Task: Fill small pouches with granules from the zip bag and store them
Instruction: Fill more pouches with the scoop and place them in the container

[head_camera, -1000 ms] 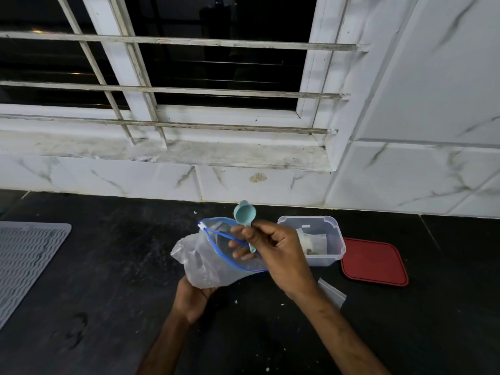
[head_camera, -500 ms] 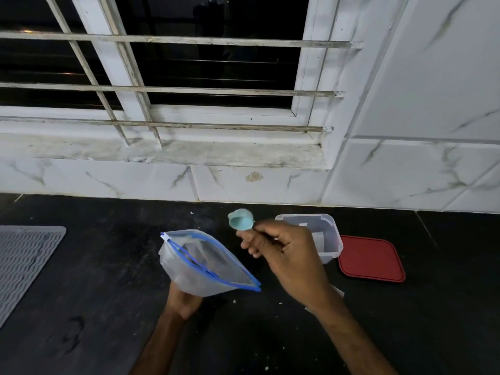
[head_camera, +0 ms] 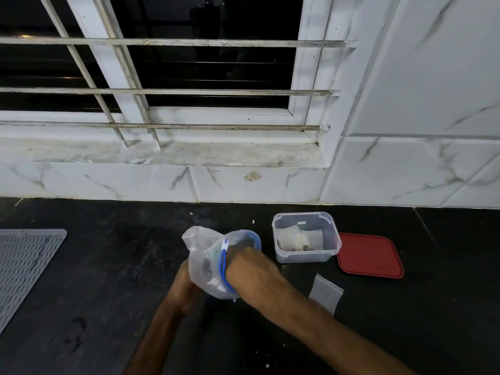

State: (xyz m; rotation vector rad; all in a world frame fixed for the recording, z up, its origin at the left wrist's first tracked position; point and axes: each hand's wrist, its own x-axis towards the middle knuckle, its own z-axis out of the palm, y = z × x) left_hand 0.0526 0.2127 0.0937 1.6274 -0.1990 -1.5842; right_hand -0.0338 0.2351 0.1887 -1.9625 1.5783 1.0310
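The clear zip bag [head_camera: 201,255] with a blue zip rim is held just above the black counter [head_camera: 108,266]. My left hand [head_camera: 185,284] grips its lower left side. My right hand [head_camera: 243,265] is pushed into the bag's mouth up to the knuckles. Its fingers are hidden by the plastic, through which the teal spoon [head_camera: 212,257] shows faintly. Dark granules lie inside the bag. A clear tub [head_camera: 333,240] to the right holds small filled pouches [head_camera: 300,238]. One flat small pouch [head_camera: 326,293] lies on the counter beside my right forearm.
The tub's red lid [head_camera: 370,255] lies flat to the right of the tub. A grey ribbed mat [head_camera: 24,266] covers the counter's left edge. White marble-look tiles and a barred window stand behind. Loose crumbs dot the counter.
My right hand, which held the spoon above the bag, has gone down into the bag's mouth. My left hand has turned the bag so that its opening faces right.
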